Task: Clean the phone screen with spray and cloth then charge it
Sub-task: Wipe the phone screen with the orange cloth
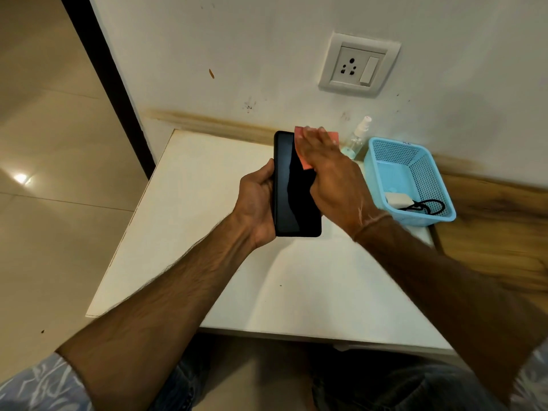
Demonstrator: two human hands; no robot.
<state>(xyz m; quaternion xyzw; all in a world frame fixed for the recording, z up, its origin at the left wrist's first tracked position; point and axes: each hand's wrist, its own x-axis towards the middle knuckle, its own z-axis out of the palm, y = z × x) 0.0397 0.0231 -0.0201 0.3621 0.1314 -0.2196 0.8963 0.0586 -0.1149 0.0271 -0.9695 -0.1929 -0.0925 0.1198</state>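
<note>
My left hand (256,200) grips a black phone (292,197) by its left edge, screen up, above the white table (189,221). My right hand (332,170) lies flat over the phone's upper right part, its straight fingers pressing a pink cloth (303,157) onto the screen. The cloth shows at the fingertips and below the fingers. A small clear spray bottle (357,137) with a white nozzle stands at the wall behind my right hand. A white charger (397,200) with a black cable (431,206) lies inside the blue basket (385,152).
A wall socket with a switch (358,68) sits on the white wall above the table. The blue basket stands at the table's right edge, beside a wooden surface (498,221). Tiled floor (53,173) lies to the left. My knees are under the table's front edge.
</note>
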